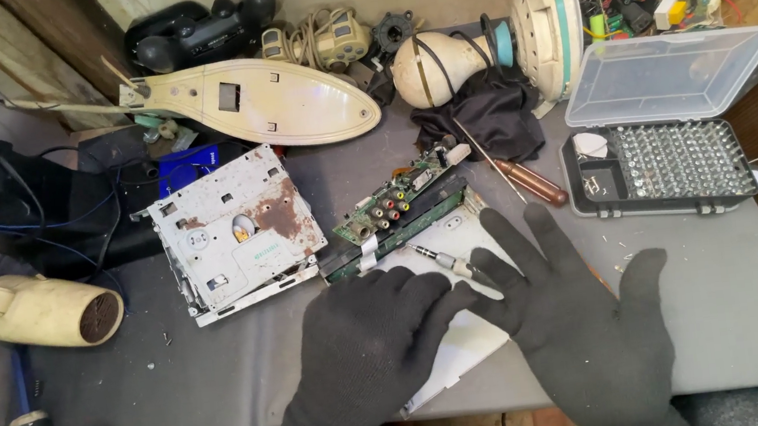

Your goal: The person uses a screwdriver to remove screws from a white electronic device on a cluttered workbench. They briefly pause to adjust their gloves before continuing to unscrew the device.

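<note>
Grey bench (740, 295): small screwdriver (437, 262) between left hand (370, 342), right hand (581, 314)

Small green label (265, 252) on rusty metal drive (236, 229), blue package (186, 164) behind it

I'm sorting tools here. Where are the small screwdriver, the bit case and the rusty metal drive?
small screwdriver (437, 261), head view, silver shaft.
bit case (659, 170), head view, rows of bits.
rusty metal drive (237, 221), head view, top plate.
</note>
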